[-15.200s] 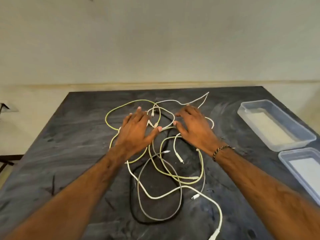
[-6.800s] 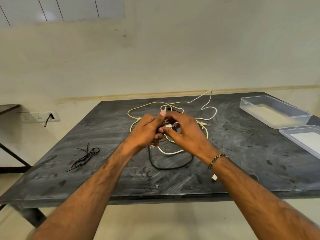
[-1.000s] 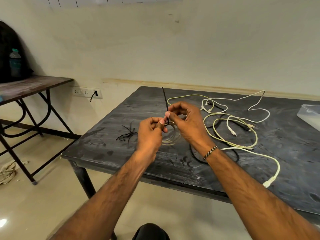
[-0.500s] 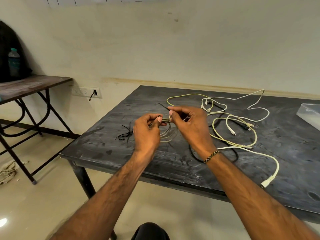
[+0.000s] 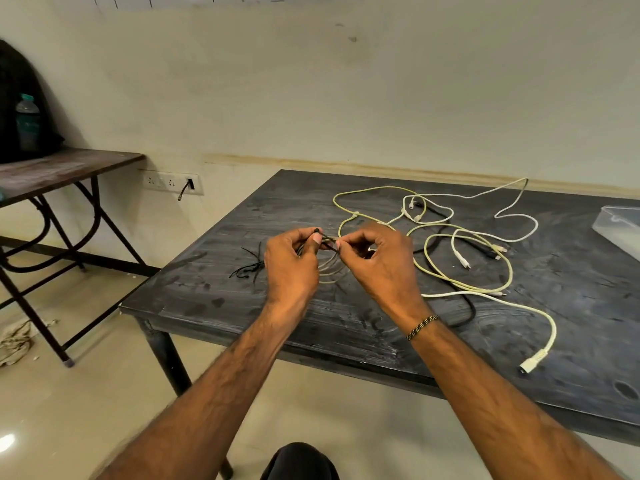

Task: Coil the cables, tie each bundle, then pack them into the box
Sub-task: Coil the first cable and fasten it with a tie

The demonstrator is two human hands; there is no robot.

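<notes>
A small pale coiled cable [image 5: 329,268] hangs between my two hands above the dark table [image 5: 571,323]. My left hand [image 5: 289,265] grips the coil together with one end of a thin black tie [image 5: 327,241]. My right hand [image 5: 377,263] pinches the tie's other end at its fingertips. Several loose cables [image 5: 460,244], yellowish, white and black, lie tangled on the table to the right of my hands. A clear plastic box [image 5: 620,226] shows at the right edge, cut off by the frame.
A small heap of spare black ties [image 5: 249,266] lies on the table left of my hands. A brown side table [image 5: 62,168] with a bottle [image 5: 26,123] stands at far left. A wall socket strip [image 5: 171,181] sits behind. The table's near-left corner is just below my wrists.
The black tie, upright a second ago, now lies level across the coil between my fingertips. Both hands stay in about the same place.
</notes>
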